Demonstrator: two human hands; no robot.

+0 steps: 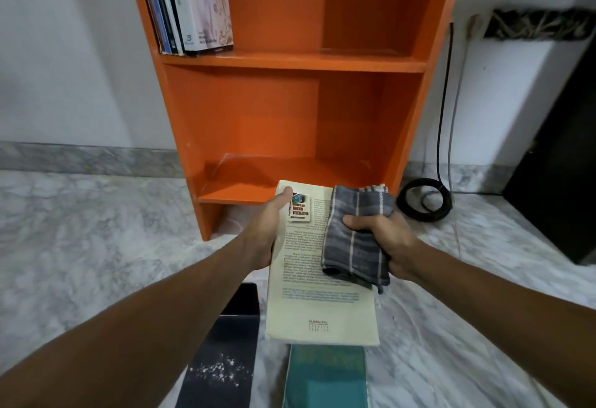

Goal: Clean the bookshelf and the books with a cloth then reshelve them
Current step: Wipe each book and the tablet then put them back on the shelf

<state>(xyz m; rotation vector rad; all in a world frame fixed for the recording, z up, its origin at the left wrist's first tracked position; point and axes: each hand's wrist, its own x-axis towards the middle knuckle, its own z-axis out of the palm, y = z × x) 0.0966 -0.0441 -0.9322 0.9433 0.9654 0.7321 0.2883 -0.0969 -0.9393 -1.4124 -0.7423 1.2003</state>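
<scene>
A cream paperback (322, 304), back cover up, is held above the marble floor (96, 230) just in front of the orange bookshelf (290, 64), its far edge level with the lip of the lowest shelf. The left hand (267, 230) grips the book along its left edge, thumb pressed on the top corner of the cover. The right hand (383, 240) is curled tightly around a folded grey striped cloth (354, 246), which lies against the upper right part of the cover.

Directly below the paperback, a teal book (325, 378) lies flat on the floor; just to its left lies a dark book (225, 353) flecked with pale specks. On the upper shelf a row of books (190, 4) stands packed against the left side panel, leaning slightly, with bare orange board to its right. The lower compartment shows bare orange boards behind the paperback.

Right of the bookshelf's foot, near the cloth, a coiled black cable (422, 201) rests on the floor, its lead running up the white wall (64, 53). Farther right stands a dark cabinet (561, 166). Open marble stretches to the left of the shelf.
</scene>
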